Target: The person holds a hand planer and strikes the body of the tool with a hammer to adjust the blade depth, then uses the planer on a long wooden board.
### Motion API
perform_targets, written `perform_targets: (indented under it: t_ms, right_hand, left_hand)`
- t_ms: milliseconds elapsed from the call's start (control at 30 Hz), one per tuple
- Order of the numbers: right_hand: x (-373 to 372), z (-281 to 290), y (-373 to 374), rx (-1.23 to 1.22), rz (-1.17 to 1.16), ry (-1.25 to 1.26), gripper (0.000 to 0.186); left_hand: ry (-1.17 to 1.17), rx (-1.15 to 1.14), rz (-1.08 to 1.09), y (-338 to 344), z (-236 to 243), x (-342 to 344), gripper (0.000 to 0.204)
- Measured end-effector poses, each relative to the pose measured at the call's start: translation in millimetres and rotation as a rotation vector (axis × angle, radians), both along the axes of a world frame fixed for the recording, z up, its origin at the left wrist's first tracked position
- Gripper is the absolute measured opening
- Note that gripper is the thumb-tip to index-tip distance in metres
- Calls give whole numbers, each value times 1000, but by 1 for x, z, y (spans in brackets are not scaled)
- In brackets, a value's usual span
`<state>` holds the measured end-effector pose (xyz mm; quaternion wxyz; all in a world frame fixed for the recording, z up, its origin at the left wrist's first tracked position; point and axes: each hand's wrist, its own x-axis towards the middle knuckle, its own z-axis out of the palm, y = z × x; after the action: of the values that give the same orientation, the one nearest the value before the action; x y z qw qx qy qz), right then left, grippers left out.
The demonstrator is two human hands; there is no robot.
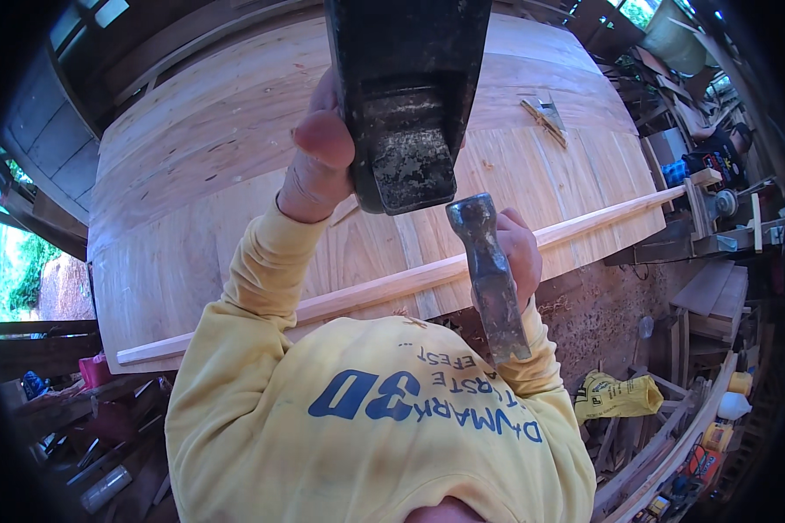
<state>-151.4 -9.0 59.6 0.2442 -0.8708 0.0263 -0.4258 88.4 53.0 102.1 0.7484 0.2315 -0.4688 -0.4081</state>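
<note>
Left hand [318,152] clasped black blocky tool [410,113] above bench [192,170]; right hand [521,253] gripped claw hammer [487,270] beside it. Tool looked heavy, rigid, perhaps slick where worn; sides seemed surest hold.

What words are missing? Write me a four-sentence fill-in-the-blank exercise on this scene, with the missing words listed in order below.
1. The left hand holds a bulky tool whose colour is ____.
2. The striking tool in the right hand is a ____.
3. The long strip lying across the panel is made of ____.
4. The person's sweatshirt is ____ with blue lettering.

Missing words: black; hammer; wood; yellow.
</note>
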Motion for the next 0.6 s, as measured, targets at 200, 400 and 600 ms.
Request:
perform_targets:
  t_ms: [200, 400, 600]
  right_hand:
    - [7, -7, 5, 70, -71, -134, 59]
    - [10, -15, 11, 224, -167, -141, 58]
    - [-6, -13, 4, 217, 21, -145, 63]
  left_hand:
    - [-48, 57, 46, -4, 0, -4, 136]
    - [47, 47, -183, -13, -13, 9, 129]
    - [129, -104, -371, -19, -24, 9, 85]
